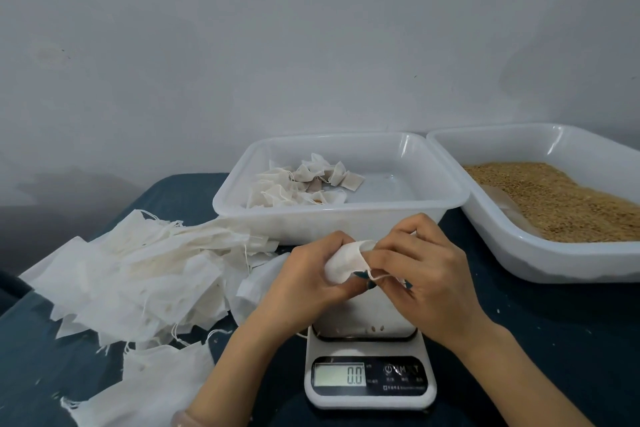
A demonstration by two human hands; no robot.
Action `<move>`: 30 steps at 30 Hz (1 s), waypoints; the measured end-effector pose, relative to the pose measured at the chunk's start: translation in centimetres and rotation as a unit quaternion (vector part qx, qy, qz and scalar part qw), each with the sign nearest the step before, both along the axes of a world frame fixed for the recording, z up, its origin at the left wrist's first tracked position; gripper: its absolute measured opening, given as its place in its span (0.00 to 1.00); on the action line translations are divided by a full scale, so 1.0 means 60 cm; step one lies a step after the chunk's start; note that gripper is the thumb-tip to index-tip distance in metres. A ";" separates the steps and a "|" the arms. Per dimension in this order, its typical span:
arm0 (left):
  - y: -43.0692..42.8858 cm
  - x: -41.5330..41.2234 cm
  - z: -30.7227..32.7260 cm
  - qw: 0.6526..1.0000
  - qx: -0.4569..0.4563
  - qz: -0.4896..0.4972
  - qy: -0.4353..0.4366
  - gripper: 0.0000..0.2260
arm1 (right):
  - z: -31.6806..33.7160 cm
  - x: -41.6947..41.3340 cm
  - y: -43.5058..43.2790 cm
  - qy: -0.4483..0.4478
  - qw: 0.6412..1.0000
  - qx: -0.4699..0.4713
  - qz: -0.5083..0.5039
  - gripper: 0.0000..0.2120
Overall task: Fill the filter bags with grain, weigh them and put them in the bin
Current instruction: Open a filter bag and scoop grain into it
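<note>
The light is soft and a bit dim, and everything looks grey-blue. The wall [311, 28] is dull and gets darker at the left. Little bright shines sit on the far rims of the bin [403, 141] and the grain tray [556, 135]. Shadows are faint. The numbers on the scale [369, 399] look sharp. The picture bends at the edges.

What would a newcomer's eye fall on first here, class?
At centre, the left hand and right hand pinch a small white fabric filter bag above a white digital scale reading 0.0. A heap of empty white bags sprawls to the left; golden-brown grain lies in a white plastic tray at the right.
</note>
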State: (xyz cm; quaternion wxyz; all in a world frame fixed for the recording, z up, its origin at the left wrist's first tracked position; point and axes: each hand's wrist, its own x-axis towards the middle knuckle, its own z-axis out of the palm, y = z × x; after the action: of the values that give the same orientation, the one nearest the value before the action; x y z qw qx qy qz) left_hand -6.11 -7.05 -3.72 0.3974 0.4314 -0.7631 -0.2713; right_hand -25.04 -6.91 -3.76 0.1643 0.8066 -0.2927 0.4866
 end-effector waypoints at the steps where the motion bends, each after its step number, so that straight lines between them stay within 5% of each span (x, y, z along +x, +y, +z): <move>1: 0.000 0.000 0.000 1.000 -0.002 0.000 -0.002 0.13 | 0.001 0.001 0.001 -0.008 1.000 0.000 0.002 0.05; 3: -0.001 -0.001 0.000 1.000 -0.008 0.001 0.001 0.12 | 0.005 0.001 0.001 -0.034 0.999 0.003 0.011 0.03; 7: 0.000 0.002 0.001 0.999 -0.018 0.013 0.025 0.12 | 0.019 -0.012 0.002 -0.105 0.993 0.049 0.008 0.17; 12: -0.001 0.005 -0.003 0.999 -0.013 0.029 0.029 0.11 | 0.045 -0.060 -0.023 -0.218 0.961 0.130 -0.111 0.09; 15: 0.002 0.005 -0.003 0.999 -0.013 0.030 0.021 0.11 | 0.053 -0.144 -0.066 -0.144 0.910 0.249 -0.299 0.11; 21: 0.001 0.004 -0.006 0.999 -0.017 0.036 0.017 0.15 | 0.078 -0.266 -0.136 0.093 0.699 0.535 -0.465 0.13; 30: 0.002 0.006 -0.011 0.999 -0.009 0.035 0.025 0.15 | 0.073 -0.256 -0.146 0.118 0.664 0.582 -0.455 0.20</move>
State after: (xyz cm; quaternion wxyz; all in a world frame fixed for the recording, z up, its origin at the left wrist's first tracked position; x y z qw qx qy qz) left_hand -5.78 -6.94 -4.37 0.4293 0.4477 -0.7396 -0.2612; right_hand -40.42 -15.69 0.61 -0.1042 0.5555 -0.8248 -0.0171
